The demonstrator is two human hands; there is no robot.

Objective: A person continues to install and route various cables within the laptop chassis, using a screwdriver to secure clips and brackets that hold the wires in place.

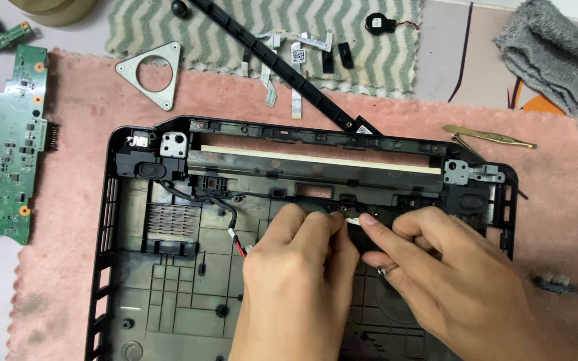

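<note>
A black laptop bottom case (135,267) lies stripped on a pink towel (75,120). Both hands meet over its middle. My left hand (296,281) pinches something small near the centre ridge, fingers curled together. My right hand (429,274), with a ring on one finger, presses its fingertips against a small white piece (352,220) between the two hands. What exactly each hand grips is hidden by the fingers. A black and red wire (233,224) runs from the left speaker (143,167) toward my left hand.
A green circuit board (5,147) lies at the left edge. Behind the case are a grey triangular metal bracket (152,73), a long black plastic strip (282,67), ribbon cables (296,50), a coin cell (376,24), brass tweezers (490,136) and a grey cloth (556,53).
</note>
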